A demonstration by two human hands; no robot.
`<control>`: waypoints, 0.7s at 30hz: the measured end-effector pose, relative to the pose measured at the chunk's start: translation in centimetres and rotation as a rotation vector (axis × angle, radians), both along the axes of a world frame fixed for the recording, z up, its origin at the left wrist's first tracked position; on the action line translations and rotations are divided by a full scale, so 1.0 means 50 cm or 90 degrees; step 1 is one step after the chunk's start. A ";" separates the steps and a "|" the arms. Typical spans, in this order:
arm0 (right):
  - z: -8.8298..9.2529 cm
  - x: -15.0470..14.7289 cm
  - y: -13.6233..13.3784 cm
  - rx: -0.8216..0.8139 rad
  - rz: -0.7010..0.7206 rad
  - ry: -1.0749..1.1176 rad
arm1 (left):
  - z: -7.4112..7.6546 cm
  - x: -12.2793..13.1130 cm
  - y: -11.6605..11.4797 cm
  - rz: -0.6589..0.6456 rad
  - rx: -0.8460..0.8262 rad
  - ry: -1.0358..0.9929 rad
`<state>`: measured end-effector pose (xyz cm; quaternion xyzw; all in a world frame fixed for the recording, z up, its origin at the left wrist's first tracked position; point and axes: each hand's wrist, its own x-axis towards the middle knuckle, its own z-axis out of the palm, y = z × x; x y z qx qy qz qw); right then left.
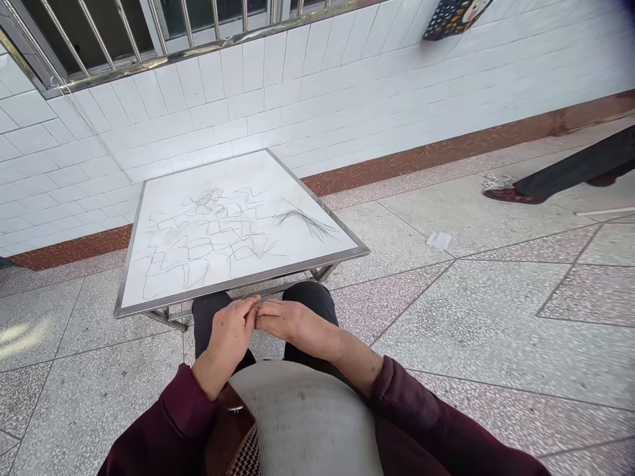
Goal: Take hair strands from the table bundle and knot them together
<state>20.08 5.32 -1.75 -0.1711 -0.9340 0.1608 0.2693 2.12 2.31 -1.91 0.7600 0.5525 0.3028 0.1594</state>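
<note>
My left hand (231,334) and my right hand (292,324) meet above my knees, just in front of the table's near edge. Fingers of both hands are closed in a pinch, the tips touching; whatever lies between them is hidden or too small to make out. Beyond them stands a white-topped table (292,254) with a metal rim. Thin, dark, bent wire-like strands (213,231) spread over its left and middle part. Towards the right side rests a loose bundle of straighter dark strands (305,219).
Behind the table rises a white tiled wall (347,99) with a barred window (163,33). A patterned bag (454,16) hangs at upper right. On the speckled floor (496,317) lies a white scrap (439,240). Another person's leg (575,165) shows at right.
</note>
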 end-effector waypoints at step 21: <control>-0.025 0.034 0.021 -0.237 -0.230 0.205 | 0.007 0.006 0.005 0.076 -0.332 -0.455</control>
